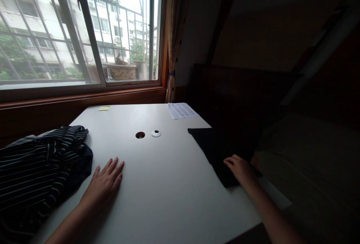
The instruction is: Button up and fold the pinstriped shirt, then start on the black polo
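Note:
On the white table (157, 184) my left hand (107, 180) lies palm down, its fingers spread and holding nothing. Just left of it is a bunched heap of dark striped cloth (36, 169), hanging past the table's left side. My right hand (239, 169) is at a flat black cloth (213, 150) along the right edge. Its thumb and fingers are pinched together over the cloth. Whether a bit of the cloth is between the fingertips is too dark to tell.
A round hole (140, 135) is in the tabletop, with a white ring-shaped cap (156, 133) beside it. Printed paper (182, 110) lies at the far right corner and a yellow sticky note (104, 108) at the far left. Behind stands a window (120, 30) with a curtain (176, 37).

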Demonstrator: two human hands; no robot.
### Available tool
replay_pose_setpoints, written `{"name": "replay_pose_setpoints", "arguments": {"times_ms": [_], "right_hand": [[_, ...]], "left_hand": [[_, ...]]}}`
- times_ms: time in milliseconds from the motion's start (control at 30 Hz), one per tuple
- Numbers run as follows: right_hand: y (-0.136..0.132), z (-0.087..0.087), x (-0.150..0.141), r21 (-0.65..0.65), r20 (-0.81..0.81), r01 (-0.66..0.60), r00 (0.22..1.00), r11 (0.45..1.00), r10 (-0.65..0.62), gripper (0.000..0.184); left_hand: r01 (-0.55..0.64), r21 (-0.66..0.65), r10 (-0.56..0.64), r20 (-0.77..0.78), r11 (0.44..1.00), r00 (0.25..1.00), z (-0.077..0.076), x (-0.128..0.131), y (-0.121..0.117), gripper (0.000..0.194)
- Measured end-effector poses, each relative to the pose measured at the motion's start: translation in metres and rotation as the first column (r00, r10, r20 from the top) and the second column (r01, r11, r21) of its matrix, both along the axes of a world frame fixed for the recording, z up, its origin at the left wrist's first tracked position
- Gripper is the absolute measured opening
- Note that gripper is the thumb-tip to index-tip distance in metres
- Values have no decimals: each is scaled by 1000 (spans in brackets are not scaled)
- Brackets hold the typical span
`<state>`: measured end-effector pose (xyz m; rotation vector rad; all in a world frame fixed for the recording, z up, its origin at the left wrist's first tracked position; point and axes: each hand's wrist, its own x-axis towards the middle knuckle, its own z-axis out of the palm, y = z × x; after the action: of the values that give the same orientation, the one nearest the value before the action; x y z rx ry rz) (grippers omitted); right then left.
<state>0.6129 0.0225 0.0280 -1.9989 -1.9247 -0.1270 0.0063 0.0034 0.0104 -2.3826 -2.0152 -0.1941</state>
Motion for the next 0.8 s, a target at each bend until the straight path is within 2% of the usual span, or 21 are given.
{"name": "replay_pose_setpoints", "arguments": {"times_ms": [167, 300, 433, 667, 800], "right_hand": [[-3, 8, -3, -16, -6, -13, 1000, 1000, 13, 29], [-5, 21, -14, -5, -92, -66, 994, 998, 65, 30], [-1, 31, -36, 48, -167, -122, 978, 991, 128, 30], [-4, 28, -84, 88, -277, -255, 922, 963, 270, 30], [-13, 33, -92, 51, -395, -158, 904, 986, 165, 40]], "left_hand": [[6, 4, -6, 1, 1000, 1000, -1, -1, 1, 52], [3, 2, -3, -5, 1000, 1000, 1, 0, 0, 52], [-2, 2, 2, -2, 1000, 1000, 3, 2, -1, 52], [4, -4, -4, 16, 1000, 1000, 5, 2, -1, 52], [1, -7, -1, -6, 1000, 1000, 5, 2, -1, 52]]}}
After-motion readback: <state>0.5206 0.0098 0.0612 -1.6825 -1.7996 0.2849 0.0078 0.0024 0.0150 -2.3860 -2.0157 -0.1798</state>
